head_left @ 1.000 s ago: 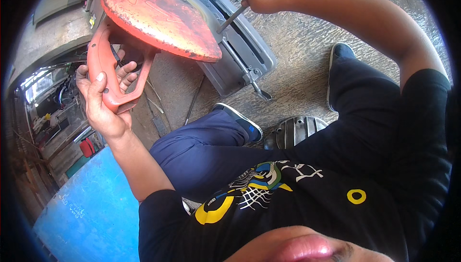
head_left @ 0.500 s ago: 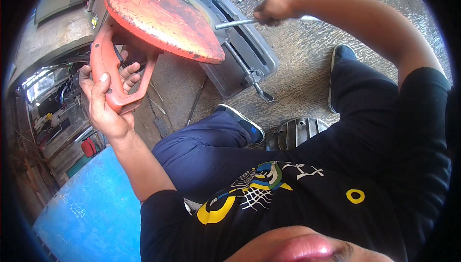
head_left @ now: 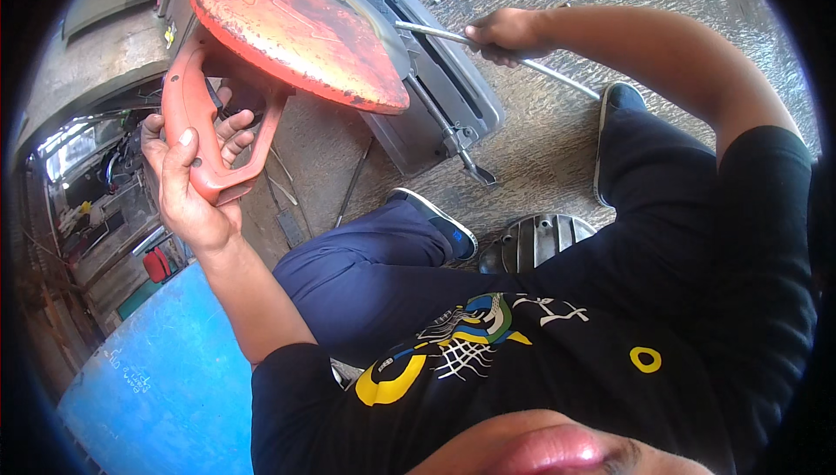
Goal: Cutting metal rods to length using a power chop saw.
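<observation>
An orange cut-off saw (head_left: pixel 300 35) with a scuffed blade guard stands on its grey metal base (head_left: pixel 475 96). My left hand (head_left: pixel 198 201) is closed round its orange loop handle (head_left: pixel 185 109), thumb on the near side and fingertips showing inside the loop. A long, thin metal rod (head_left: pixel 557 77) is in the closed grip of my right hand (head_left: pixel 509 35), to the right of the saw. The rod's left end is over the base beside the grey cutting disc (head_left: pixel 383 31); its other end slopes down toward my right shoe. Contact between rod and disc cannot be made out.
A clamp screw with a handle (head_left: pixel 466 153) sticks out of the saw base toward me. Between my feet lies a ribbed metal part (head_left: pixel 540 240). A blue surface (head_left: pixel 165 370) is at lower left. Thin rods (head_left: pixel 353 179) lie on the floor (head_left: pixel 540 153) below the saw.
My right hand has shifted slightly right and down. The rod has swung from nearly level to sloping down rightward, its left end raised. My left hand stays on the handle.
</observation>
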`<state>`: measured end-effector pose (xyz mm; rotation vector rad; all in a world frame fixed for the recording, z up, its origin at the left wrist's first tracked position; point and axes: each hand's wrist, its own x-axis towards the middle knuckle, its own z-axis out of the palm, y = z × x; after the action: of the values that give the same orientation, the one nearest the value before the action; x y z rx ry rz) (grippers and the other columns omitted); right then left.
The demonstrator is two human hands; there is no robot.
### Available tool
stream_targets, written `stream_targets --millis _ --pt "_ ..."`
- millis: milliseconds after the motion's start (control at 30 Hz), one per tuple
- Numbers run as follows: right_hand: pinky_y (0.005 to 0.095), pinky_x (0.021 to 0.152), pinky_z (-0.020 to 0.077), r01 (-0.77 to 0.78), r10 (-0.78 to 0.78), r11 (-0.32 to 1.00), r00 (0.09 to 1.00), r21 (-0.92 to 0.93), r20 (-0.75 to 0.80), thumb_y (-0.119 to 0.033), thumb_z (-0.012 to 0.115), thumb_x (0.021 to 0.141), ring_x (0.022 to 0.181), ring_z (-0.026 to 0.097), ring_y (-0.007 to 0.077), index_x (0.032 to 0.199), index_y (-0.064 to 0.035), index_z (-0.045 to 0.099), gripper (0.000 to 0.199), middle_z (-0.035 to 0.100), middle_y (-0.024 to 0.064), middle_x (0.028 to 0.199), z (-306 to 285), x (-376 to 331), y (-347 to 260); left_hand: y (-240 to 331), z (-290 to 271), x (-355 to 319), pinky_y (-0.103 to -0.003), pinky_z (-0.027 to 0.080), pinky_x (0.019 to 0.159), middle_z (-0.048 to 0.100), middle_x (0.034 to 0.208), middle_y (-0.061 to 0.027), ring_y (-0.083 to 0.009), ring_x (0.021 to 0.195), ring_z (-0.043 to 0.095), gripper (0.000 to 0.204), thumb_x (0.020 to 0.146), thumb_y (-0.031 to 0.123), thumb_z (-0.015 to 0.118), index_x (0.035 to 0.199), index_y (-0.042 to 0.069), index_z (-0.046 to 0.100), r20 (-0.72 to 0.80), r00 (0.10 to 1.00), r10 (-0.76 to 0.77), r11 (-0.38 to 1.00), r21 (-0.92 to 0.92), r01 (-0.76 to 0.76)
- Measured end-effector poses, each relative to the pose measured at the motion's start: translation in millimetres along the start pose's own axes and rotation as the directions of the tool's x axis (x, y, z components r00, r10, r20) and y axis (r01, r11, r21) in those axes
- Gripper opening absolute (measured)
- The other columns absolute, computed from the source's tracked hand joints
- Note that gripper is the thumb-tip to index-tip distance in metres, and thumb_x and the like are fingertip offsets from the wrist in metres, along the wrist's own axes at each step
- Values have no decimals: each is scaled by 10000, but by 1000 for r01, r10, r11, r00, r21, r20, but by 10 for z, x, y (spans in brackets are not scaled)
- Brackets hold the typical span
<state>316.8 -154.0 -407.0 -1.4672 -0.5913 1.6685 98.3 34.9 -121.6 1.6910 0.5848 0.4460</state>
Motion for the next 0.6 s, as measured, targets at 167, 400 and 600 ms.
stream_targets --millis 167,400,600 --pt "293 471 414 52 -53 981 999 185 2 -304 370 1014 559 469 138 967 -50 511 294 474 42 670 210 0 32 20 -16 -1 -436 555 760 522 1169 -323 -405 906 640 402 860 145 529 1232 145 378 22 1000 -9 1000 26 8" --pt "327 706 523 0 -33 978 987 209 156 -274 319 1020 734 585 167 1131 16 530 375 554 78 803 458 -62 46 6 -1 1 -404 578 704 524 1139 -337 -397 859 653 406 850 124 531 1222 130 368 2 1000 3 1000 9 -3" --pt "381 726 559 -59 44 995 983 82 176 -214 362 1007 846 619 186 1112 -9 517 278 589 107 909 628 -71 45 5 -46 20 -363 565 673 542 1112 -318 -327 755 648 395 859 119 524 1222 113 368 49 999 -17 1000 -22 18"
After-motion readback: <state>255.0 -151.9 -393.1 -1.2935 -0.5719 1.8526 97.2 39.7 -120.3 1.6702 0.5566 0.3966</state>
